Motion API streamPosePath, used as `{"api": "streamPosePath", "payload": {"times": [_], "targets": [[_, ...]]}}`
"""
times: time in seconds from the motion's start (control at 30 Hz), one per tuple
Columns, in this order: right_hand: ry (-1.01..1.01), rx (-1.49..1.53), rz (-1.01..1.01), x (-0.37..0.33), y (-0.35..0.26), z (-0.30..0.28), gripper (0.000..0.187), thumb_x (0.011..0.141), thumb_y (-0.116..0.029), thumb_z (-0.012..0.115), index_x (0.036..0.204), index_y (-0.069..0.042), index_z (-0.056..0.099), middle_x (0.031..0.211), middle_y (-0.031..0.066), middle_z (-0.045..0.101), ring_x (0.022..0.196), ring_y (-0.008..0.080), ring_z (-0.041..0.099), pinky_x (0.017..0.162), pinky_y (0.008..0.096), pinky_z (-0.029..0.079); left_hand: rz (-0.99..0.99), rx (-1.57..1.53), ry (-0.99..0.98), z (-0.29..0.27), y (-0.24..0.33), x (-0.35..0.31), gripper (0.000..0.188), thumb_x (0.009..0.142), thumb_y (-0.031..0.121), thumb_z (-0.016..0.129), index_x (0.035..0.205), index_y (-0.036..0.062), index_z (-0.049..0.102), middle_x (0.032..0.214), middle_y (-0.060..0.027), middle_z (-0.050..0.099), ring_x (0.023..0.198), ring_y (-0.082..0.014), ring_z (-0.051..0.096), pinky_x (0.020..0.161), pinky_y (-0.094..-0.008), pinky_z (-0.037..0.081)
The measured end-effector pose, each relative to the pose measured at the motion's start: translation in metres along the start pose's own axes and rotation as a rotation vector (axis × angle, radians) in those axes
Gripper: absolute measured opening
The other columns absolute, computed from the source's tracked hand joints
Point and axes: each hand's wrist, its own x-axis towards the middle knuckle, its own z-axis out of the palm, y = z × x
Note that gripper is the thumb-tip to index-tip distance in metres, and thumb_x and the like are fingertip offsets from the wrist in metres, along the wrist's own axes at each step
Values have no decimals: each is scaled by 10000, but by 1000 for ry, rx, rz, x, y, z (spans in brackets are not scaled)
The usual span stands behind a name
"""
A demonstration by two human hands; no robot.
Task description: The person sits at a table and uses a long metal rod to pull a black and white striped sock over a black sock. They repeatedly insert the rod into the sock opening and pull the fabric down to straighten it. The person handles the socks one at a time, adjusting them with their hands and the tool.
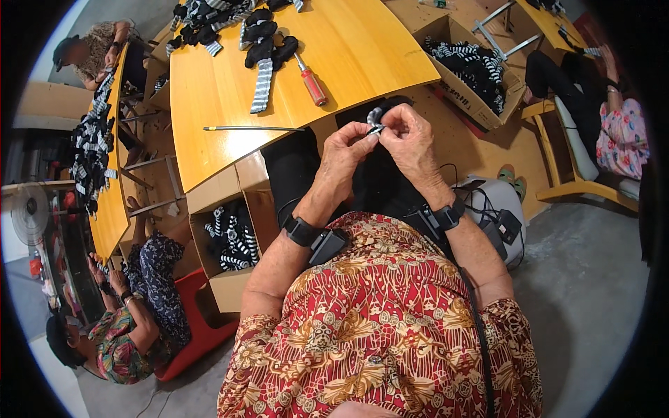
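My left hand (346,153) and my right hand (410,138) meet just beyond the table's near edge, above my lap. Between them is a small dark-and-grey fabric piece (374,117), pinched by the fingertips of both; its exact kind is partly hidden by the fingers. On the yellow table (209,97) nearby lies a screwdriver (312,82) with a red handle. Left of it is a black-and-grey striped knit piece (262,87). A thin black rod (254,128) with a yellow band rests close to the table edge.
More striped knit pieces (202,28) are heaped at the table's far side. Cardboard boxes of striped pieces stand at the right (474,73) and below the table at left (232,237). A white stool (498,209) carries cables. Several other people work at tables around me.
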Motion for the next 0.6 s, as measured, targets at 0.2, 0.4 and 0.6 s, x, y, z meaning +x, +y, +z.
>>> {"api": "streamPosePath", "payload": {"times": [0.2,0.4,0.6], "targets": [[-185,3,133,-5,1,-12,99,816,-47,614,902,0,634,772,31,627,701,86,578,638,243,485,-138,-257,-225,-11,-2,0,75,916,165,636,944,96,634,830,51,618,761,-49,561,667,-189,413],[-151,318,194,-9,3,-7,67,854,-39,590,898,4,613,801,12,627,728,62,581,677,207,487,-140,-302,-105,-14,-9,-2,71,931,155,614,906,89,616,798,34,605,706,-58,561,601,-186,406],[-139,450,313,-11,5,-2,90,842,-32,621,929,-11,608,828,9,627,755,54,583,694,199,480,-41,-57,92,-2,-6,-2,87,942,135,587,870,87,584,739,25,576,608,-62,532,543,-183,382]]}}
